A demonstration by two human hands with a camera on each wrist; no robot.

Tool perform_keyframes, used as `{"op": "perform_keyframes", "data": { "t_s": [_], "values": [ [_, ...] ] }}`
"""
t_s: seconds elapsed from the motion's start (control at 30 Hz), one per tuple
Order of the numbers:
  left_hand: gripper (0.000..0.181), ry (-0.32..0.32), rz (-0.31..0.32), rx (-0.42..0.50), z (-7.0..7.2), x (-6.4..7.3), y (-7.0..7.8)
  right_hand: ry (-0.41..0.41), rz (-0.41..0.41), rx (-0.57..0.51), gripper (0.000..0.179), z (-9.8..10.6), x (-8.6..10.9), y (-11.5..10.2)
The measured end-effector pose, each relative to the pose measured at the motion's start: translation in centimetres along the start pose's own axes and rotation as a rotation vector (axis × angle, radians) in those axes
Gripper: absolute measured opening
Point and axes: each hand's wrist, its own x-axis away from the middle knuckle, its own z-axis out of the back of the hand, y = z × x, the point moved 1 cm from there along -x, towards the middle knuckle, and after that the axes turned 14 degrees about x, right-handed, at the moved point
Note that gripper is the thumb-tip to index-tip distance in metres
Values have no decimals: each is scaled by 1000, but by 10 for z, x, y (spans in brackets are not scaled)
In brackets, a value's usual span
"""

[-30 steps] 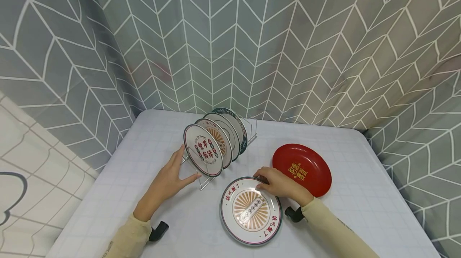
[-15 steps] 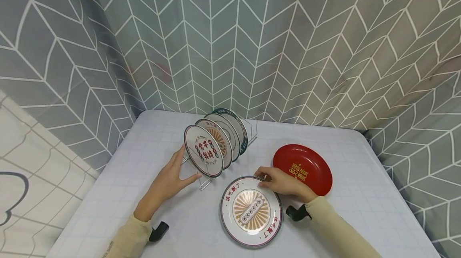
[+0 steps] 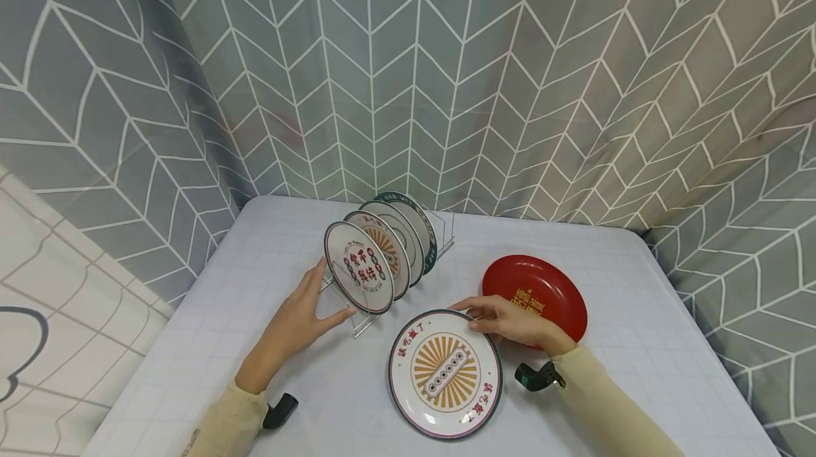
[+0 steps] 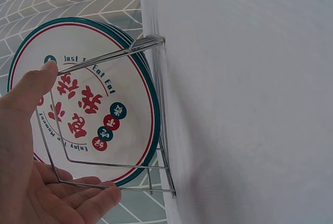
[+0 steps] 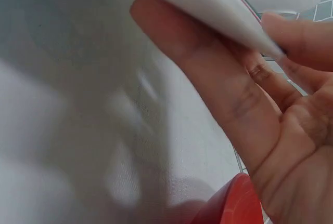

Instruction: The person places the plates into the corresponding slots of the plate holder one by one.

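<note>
In the head view my right hand [image 3: 510,320] holds a white plate [image 3: 445,375] with a sunburst centre and red characters by its upper right rim. The right wrist view shows the thumb on one face and fingers [image 5: 208,68] beneath, the plate's near edge raised off the table. My left hand [image 3: 299,315] is at the near end of a wire plate rack [image 3: 366,321]. Up close, its thumb is on one wire and its fingers by the opposite one, spanning the rack end [image 4: 114,163]. Several plates stand upright in the rack; the nearest [image 4: 91,99] bears red characters.
A red oval plate [image 3: 551,301] lies on the white tablecloth [image 3: 331,400] right of the held plate, partly behind the right hand. Patterned grey curtains [image 3: 408,74] stand behind and at both sides of the table. A black wrist device [image 3: 538,376] hangs under the right wrist.
The right hand has shifted slightly right, its fingers sliding under the rim, and the sunburst plate is now tilted up at that side. The left hand and rack stay put.
</note>
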Motion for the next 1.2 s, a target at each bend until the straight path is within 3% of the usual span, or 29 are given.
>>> {"op": "perform_keyframes", "data": {
  "t_s": [0.33,0.67,0.8,0.97,1.2],
  "values": [
    [109,1,-5,6,1,0,2,27,40,-21,42,0,-1,1],
    [109,9,-13,7,1,1,3,117,36,-12,45,11,2,-18],
    [111,11,-22,7,0,1,2,153,88,-15,45,22,4,-26],
    [112,12,-31,10,1,0,1,260,178,-86,47,47,9,-44],
    [112,6,-25,11,1,-1,0,482,280,-206,41,82,16,-72]
  ]
}}
